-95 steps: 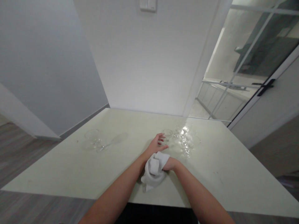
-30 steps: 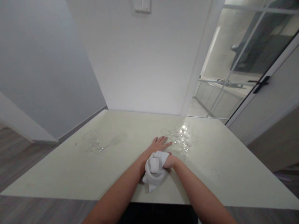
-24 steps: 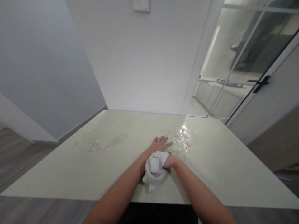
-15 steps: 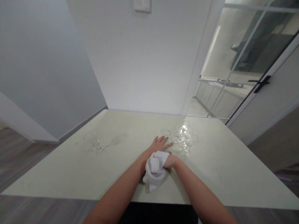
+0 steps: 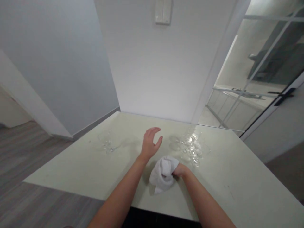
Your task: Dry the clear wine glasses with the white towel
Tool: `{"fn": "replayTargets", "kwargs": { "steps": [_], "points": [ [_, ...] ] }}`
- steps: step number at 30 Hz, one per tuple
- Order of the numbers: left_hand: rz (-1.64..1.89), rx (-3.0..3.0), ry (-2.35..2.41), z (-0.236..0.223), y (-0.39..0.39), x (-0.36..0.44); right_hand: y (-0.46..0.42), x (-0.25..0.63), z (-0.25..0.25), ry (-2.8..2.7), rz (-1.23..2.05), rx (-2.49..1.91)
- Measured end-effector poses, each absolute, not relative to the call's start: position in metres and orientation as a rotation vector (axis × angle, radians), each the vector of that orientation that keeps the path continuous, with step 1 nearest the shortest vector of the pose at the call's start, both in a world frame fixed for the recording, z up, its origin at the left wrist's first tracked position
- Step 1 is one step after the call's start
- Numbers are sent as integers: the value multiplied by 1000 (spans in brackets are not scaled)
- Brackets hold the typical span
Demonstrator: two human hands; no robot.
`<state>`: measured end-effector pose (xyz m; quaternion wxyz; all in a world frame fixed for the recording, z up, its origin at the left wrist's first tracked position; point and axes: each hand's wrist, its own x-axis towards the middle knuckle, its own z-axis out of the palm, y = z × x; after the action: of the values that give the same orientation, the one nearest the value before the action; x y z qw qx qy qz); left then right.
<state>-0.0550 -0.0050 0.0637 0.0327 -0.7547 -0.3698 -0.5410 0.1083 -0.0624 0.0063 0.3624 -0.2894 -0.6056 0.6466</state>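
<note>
My right hand is closed on a bunched white cloth that rests on the pale table. My left hand hovers above the table just left of the cloth, its fingers curved and apart, holding nothing. To its right stands a cluster of several clear stemmed glasses, the nearest a short way from its fingertips. Another clear glass stands on the table's left side.
White walls close in behind the table, with a light switch high up. A glass-panelled door with a black handle stands at the right. Grey wood floor lies to the left of the table's edge.
My left hand has lifted off the table, where it lay flat beside the glasses, and its fingers now curl in the air. The view has shifted to the left. The cloth stays in my right hand.
</note>
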Motion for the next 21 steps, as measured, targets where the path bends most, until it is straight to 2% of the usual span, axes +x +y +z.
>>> {"fn": "replayTargets", "kwargs": {
  "steps": [2,5,9,15,21],
  "points": [
    [-1822,-1808,-1173,83,-17,-86,-64,107,5,-1540,1687,-858],
    [-1834,-1328,-1172,90,-28,-132,-66,104,7,-1454,1762,-935],
    [-1889,-1119,-1408,71,-25,-171,-65,99,5,-1303,1858,-954],
    [-2055,-991,-1618,49,-7,-178,-60,106,-10,-1171,1985,-879],
    [-2248,-901,-1798,30,8,-187,-51,110,-20,-1259,1837,-808]
  ]
}}
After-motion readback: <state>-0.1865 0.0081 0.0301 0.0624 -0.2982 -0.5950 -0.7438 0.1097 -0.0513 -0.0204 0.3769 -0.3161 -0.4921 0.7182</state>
